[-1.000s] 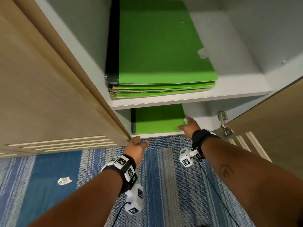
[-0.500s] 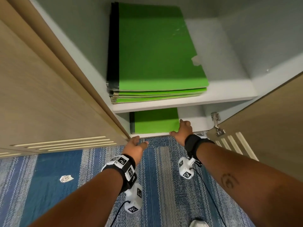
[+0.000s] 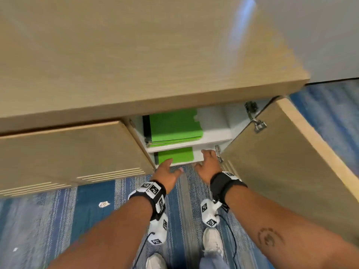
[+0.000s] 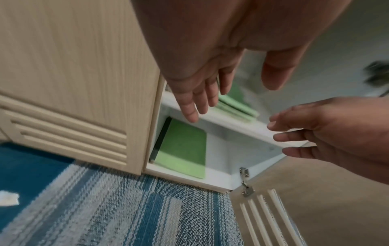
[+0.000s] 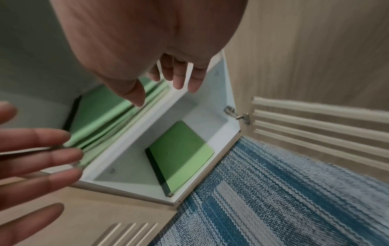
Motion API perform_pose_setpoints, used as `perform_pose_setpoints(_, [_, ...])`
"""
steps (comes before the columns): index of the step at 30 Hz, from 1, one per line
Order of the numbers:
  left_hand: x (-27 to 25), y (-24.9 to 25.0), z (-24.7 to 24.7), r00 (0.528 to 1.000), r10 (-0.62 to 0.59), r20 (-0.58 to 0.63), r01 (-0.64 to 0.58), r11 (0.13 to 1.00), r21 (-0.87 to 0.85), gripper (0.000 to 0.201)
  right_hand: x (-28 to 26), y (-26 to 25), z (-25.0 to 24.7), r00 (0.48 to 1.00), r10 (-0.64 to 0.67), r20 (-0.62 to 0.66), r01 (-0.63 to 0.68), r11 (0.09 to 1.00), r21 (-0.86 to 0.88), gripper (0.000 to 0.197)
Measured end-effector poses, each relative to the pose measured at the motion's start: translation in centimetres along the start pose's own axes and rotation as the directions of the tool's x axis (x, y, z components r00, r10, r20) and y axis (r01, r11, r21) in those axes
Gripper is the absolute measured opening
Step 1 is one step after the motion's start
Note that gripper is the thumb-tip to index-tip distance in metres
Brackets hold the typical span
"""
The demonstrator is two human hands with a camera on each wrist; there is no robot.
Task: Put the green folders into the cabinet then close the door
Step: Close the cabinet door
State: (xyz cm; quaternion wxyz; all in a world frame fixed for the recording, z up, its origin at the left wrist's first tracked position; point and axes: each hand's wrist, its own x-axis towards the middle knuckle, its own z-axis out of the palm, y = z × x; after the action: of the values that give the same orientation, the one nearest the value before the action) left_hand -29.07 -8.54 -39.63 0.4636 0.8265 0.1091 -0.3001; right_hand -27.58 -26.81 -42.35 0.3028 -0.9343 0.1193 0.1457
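A stack of green folders [image 3: 174, 127] lies on the cabinet's upper shelf [image 3: 215, 135]. One more green folder [image 3: 175, 155] lies flat on the bottom shelf, against the left wall. My left hand [image 3: 167, 171] hovers in front of the opening with straight fingers and holds nothing. My right hand [image 3: 208, 163] is spread in front of the right part of the opening, near the lower hinge [image 3: 218, 152], also holding nothing. In the left wrist view the bottom folder [image 4: 183, 149] lies below my left hand's fingers [image 4: 200, 103]. The cabinet door [image 3: 272, 162] stands open to the right.
A wooden top [image 3: 136, 55] overhangs the cabinet and hides most of its inside. A neighbouring door [image 3: 68, 152] on the left is closed. The floor is blue striped carpet [image 3: 87, 210] with scraps of paper [image 3: 104, 204]. My white shoes [image 3: 212, 241] stand below my arms.
My right hand has come off the bottom folder's edge and moved right, toward the hinge. The head view has pulled up and back, and the wooden top now covers most of the shelves.
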Motion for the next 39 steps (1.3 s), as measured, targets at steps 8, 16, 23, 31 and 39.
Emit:
perform_pose_setpoints(8, [-9.9,8.6,-6.0,0.996,0.088,-0.006,-0.085,0.974,0.210,0.068,-8.2,-3.9,-13.3,0.992,0.108,-0.068,-0.116,0.984,-0.135,0.060])
perform_pose_setpoints(16, [-13.6,11.4,-10.3,0.986,0.164,-0.033,-0.151,0.957,0.248,0.067,-16.5,3.9,-24.7,0.796,0.385,-0.467,-0.536,0.807,-0.247,0.051])
perform_pose_setpoints(23, [-12.9,11.7,-12.2,0.936,0.347,-0.062,-0.290,0.859,0.423,0.062,-18.3,7.0,-26.0,0.797,0.568,-0.203,-0.603,0.763,-0.233,0.035])
perform_pose_setpoints(31, [-10.8,15.1,-19.5,0.862,0.399,-0.313,-0.003,0.622,0.783,0.075,-19.6,3.7,-24.0,0.867,0.498,0.023,-0.478,0.844,-0.243,0.049])
perform_pose_setpoints(39, [-9.8,15.4,-22.7,0.966,0.188,-0.176,0.019,0.631,0.776,0.099,-19.2,-5.6,-20.1,0.826,0.432,0.361,-0.489,0.869,0.079,0.041])
